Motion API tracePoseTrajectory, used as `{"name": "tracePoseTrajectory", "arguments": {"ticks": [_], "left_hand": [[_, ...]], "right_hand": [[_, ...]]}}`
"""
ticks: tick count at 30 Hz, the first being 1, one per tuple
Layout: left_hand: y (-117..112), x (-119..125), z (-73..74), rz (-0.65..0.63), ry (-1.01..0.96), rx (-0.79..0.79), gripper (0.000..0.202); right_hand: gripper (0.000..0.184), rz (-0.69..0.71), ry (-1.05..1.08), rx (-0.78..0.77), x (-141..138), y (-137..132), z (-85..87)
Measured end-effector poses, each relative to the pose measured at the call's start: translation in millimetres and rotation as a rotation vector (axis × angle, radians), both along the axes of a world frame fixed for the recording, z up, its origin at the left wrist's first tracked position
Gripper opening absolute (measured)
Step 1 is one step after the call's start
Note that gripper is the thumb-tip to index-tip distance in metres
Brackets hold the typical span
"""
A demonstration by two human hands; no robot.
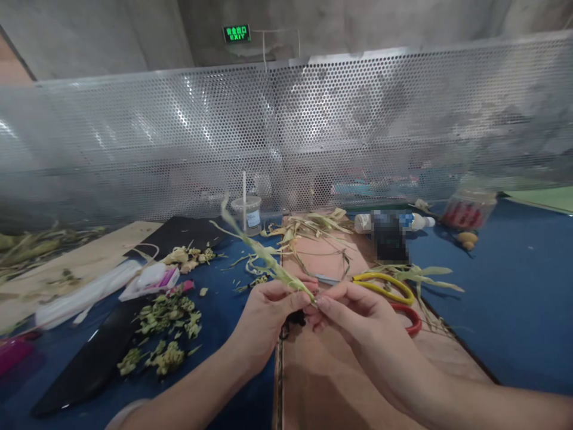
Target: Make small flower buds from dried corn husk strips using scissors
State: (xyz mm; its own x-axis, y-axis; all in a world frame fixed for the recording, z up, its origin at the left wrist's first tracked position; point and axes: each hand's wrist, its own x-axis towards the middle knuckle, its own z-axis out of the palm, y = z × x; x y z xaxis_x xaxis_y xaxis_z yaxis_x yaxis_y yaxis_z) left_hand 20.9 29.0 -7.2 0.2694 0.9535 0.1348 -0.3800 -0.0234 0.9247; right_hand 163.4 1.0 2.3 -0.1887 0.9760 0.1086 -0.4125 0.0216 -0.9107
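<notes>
1. The biggest danger, we judge, is the dry stem point(264, 254) snapping. Our left hand point(268, 310) and right hand point(353, 310) both pinch its lower end, fingertips almost meeting, above the brown board point(322, 370). The rest slants up and to the left with nothing under it, so a hard twist or pull could break it.
2. A lesser danger is the yellow-handled scissors point(385, 285), which lie just beside the right hand. A careless sweep could catch the blades.
3. Smaller again, loose leaves may drop among the flower bits point(172, 310) and get lost.
4. A perforated metal screen point(358, 131) closes off the back. Bare concrete rises behind it, carrying a green exit sign point(237, 33).
5. The bench point(501, 286) is covered in blue, with the board in the middle and a black sheet point(102, 352) to the left.
6. A plastic cup point(249, 214) with a straw stands near the screen.
</notes>
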Motion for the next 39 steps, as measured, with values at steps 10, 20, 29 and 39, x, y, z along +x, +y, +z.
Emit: {"name": "tracePoseTrajectory", "arguments": {"ticks": [10, 20, 29, 39], "left_hand": [[-1.5, 0.8, 0.6, -0.015, -0.009, -0.012, 0.010], [-1.6, 0.6, -0.5, -0.129, -0.051, -0.006, 0.008], [-1.0, 3.4, -0.6, -0.187, -0.170, -0.053, 0.008], [-1.4, 3.4, -0.8, -0.121, -0.153, -0.074, 0.005]], "right_hand": [[0.015, -0.003, -0.032, 0.010, -0.3, -0.1, -1.6], [0.014, 0.080, 0.059, -0.060, 0.1, -3.0, 1.4], [0.009, 0.150, 0.136, -0.049, 2.6, -2.9, -1.5], [0.015, 0.001, -0.185, 0.057, -0.7, -1.2, -0.1]]}}
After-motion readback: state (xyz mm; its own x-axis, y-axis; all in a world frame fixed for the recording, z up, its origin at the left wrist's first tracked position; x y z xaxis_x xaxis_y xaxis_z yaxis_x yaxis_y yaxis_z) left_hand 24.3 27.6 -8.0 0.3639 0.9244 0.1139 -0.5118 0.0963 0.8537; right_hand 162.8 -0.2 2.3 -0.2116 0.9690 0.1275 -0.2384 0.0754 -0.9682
